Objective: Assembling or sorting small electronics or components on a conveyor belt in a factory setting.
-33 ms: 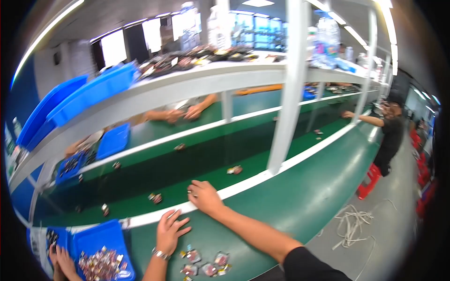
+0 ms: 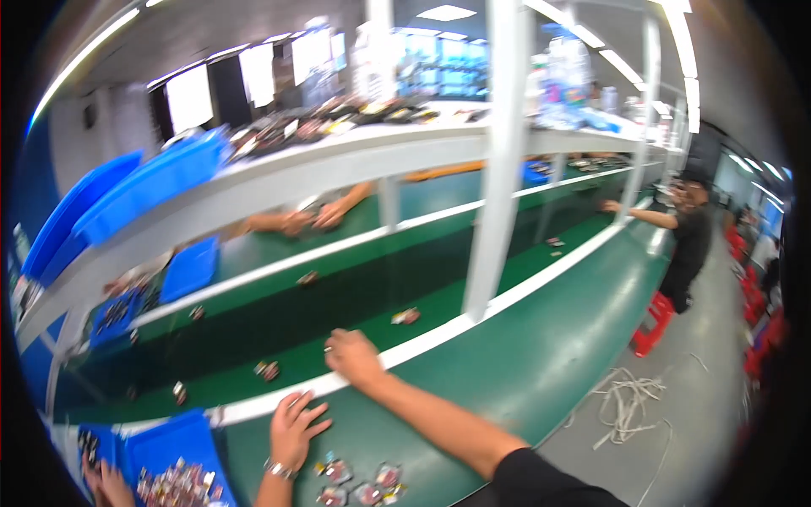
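Observation:
My left hand [image 2: 293, 429], with a metal band at its wrist, hovers over the green worktop with its fingers spread and nothing in them. To its right lies a cluster of several small parts [image 2: 369, 493], clear and pinkish with yellow tabs. My right hand [image 2: 353, 357] reaches forward to the white rail [image 2: 431, 340] along the green conveyor belt [image 2: 355, 325]. Its fingers bend downward over the rail, their tips hidden, and I see no object in them. Similar small parts sit on the belt, one [image 2: 267, 370] to the left of this hand and another [image 2: 405, 316] beyond it.
At the lower left, another person's hands [image 2: 110, 486] are beside a blue tray [image 2: 207, 444] heaped with small parts. A white post [image 2: 494, 186] rises from the rail. Above the belt runs a shelf [image 2: 338, 150] with blue bins [image 2: 152, 186]. Coiled cable [image 2: 627, 410] lies on the floor.
The whole scene has shifted slightly to the left in the picture. Both hands keep nearly the same places over the worktop and the rail.

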A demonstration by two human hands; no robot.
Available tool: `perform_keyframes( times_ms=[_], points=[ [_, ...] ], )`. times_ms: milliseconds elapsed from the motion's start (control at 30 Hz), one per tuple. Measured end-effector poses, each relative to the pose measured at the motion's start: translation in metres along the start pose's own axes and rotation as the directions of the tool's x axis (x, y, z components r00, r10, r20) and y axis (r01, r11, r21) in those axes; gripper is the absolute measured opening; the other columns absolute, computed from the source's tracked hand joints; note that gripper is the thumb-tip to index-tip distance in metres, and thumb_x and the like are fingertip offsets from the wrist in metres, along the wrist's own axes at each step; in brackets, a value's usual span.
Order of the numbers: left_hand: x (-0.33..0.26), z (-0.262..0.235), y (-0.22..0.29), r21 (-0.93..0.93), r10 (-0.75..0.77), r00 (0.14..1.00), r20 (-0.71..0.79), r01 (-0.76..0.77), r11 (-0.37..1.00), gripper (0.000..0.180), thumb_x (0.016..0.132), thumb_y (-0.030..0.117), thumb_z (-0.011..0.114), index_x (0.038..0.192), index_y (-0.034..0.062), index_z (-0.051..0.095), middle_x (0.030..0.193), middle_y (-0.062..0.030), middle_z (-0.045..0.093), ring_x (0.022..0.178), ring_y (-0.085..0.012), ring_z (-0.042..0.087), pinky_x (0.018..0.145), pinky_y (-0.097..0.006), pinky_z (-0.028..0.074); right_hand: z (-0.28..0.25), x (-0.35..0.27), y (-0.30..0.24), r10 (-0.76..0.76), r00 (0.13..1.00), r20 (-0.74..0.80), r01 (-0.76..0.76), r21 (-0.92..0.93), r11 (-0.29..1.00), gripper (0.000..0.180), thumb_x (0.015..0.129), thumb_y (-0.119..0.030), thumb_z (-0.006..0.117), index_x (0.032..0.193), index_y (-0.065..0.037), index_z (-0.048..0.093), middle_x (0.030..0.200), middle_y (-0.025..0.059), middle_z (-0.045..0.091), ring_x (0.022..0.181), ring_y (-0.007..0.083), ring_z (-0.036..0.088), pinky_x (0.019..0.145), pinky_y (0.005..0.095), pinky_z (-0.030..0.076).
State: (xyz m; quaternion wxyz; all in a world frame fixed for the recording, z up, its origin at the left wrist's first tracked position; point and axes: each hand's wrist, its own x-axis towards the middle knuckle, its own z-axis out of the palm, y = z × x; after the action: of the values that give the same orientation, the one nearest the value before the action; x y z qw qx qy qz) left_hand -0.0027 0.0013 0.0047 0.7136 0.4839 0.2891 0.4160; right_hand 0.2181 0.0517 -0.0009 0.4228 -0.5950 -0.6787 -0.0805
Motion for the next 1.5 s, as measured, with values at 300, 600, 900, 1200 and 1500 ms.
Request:
perform_keyframes(
  times_ms=[300, 600, 900, 1200, 1500],
  points=[
    [-0.007, -0.005, 0.000, 0.081, -0.003, 0.999, 0.050, -0.001, 0.997, 0.035, 0.095, 0.007, 0.052, 0.127, -0.0035, 0.042, 0.133, -0.0230, 0.049, 0.118, -0.0368, 0.055, 0.094, -0.047, 0.051, -0.036, -0.007, 0.048, 0.082, 0.983, -0.163, -0.108, -0.163, 0.981, 0.037, 0.074, -0.019, 0.066, 0.107, -0.004, 0.055, 0.105, 0.0132, 0.055, 0.098, 0.0320, 0.052, 0.081, 0.0446, 0.045],
    [0.001, -0.005, -0.004, 0.092, 0.013, 0.995, 0.096, -0.022, 0.995, 0.033, 0.096, 0.013, 0.055, 0.123, -0.0044, 0.047, 0.122, -0.0225, 0.057, 0.108, -0.0339, 0.061, 0.089, -0.043, 0.055, -0.080, -0.040, 0.122, 0.454, 0.888, -0.073, -0.457, -0.254, 0.852, 0.052, 0.077, -0.019, 0.069, 0.120, 0.002, 0.050, 0.106, 0.0199, 0.059, 0.103, 0.0379, 0.053, 0.091, 0.0453, 0.043],
    [-0.005, -0.018, -0.005, -0.003, -0.021, 0.996, 0.086, 0.021, 1.000, 0.037, 0.095, 0.016, 0.056, 0.126, -0.0002, 0.045, 0.120, -0.0219, 0.059, 0.104, -0.0324, 0.063, 0.088, -0.044, 0.054, -0.081, -0.023, 0.118, 0.553, 0.833, -0.035, -0.540, -0.277, 0.795, 0.047, 0.073, -0.026, 0.076, 0.106, -0.001, 0.055, 0.100, 0.0179, 0.064, 0.099, 0.0380, 0.058, 0.088, 0.0465, 0.046],
    [0.004, -0.009, -0.003, -0.009, -0.111, 0.987, 0.120, 0.113, 0.994, 0.029, 0.098, 0.008, 0.047, 0.124, -0.0029, 0.046, 0.121, -0.0234, 0.058, 0.101, -0.0285, 0.064, 0.088, -0.039, 0.054, -0.081, -0.037, 0.082, 0.357, 0.927, 0.114, -0.374, 0.258, 0.891, 0.068, 0.068, -0.013, 0.079, 0.130, -0.006, 0.051, 0.109, 0.0120, 0.067, 0.105, 0.0270, 0.060, 0.089, 0.0381, 0.049],
    [0.003, -0.033, 0.000, -0.036, -0.257, 0.920, 0.297, 0.280, 0.959, 0.045, 0.102, 0.032, 0.042, 0.130, -0.0032, 0.047, 0.107, -0.0130, 0.063, 0.093, -0.0217, 0.064, 0.079, -0.034, 0.054, -0.079, -0.038, -0.063, -0.251, 0.844, 0.475, -0.093, 0.590, 0.802, 0.064, 0.076, -0.011, 0.071, 0.136, -0.010, 0.047, 0.121, 0.0057, 0.063, 0.119, 0.0269, 0.049, 0.105, 0.0377, 0.037]
  ],
)
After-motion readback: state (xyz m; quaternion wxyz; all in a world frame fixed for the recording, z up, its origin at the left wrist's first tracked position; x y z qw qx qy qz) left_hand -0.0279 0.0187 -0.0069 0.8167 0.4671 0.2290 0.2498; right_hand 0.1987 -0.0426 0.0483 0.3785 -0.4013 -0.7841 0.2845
